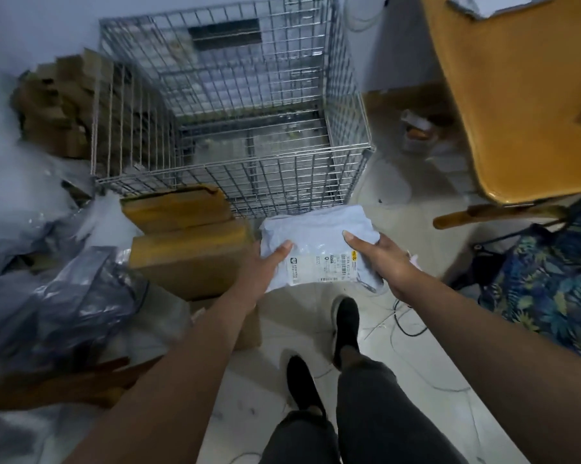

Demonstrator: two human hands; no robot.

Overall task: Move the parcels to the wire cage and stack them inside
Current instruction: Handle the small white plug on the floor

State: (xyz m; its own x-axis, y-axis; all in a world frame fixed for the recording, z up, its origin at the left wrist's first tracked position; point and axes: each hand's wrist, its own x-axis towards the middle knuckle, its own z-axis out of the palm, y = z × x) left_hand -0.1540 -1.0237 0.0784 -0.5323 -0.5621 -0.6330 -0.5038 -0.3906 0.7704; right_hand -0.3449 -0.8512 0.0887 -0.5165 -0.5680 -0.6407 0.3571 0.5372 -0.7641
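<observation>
Shoes (346, 326), 2, black, on pale tile floor (416, 380) at the bottom of view, dark trousers above them. Thin cables (403, 324) lie on the tiles just right of the front shoe.

Both forearms reach forward. Left hand (265, 262) grips the left edge of a white poly parcel (319, 236), thumb on top, fingers curled under and hidden. Right hand (379, 259) grips the right edge the same way, thumb pressed on top. Parcel is held off the floor between the 2 hands, printed label (322, 267) facing up, just in front of the near wall of the wire cage (235, 105) and outside it.

Left of the parcel: 2 brown cardboard boxes (188, 249), one behind the other, closed. Further left, a heap of grey plastic bags (65, 296), contents not readable.

Cage has an open top; inside, only its wire base and the floor through it can be made out, blurred. Stack of brown cardboard (58, 108) beside the cage's left wall. Right: patterned blue fabric (550, 279), then an orange-brown table (503, 95) with white items on its far edge.
</observation>
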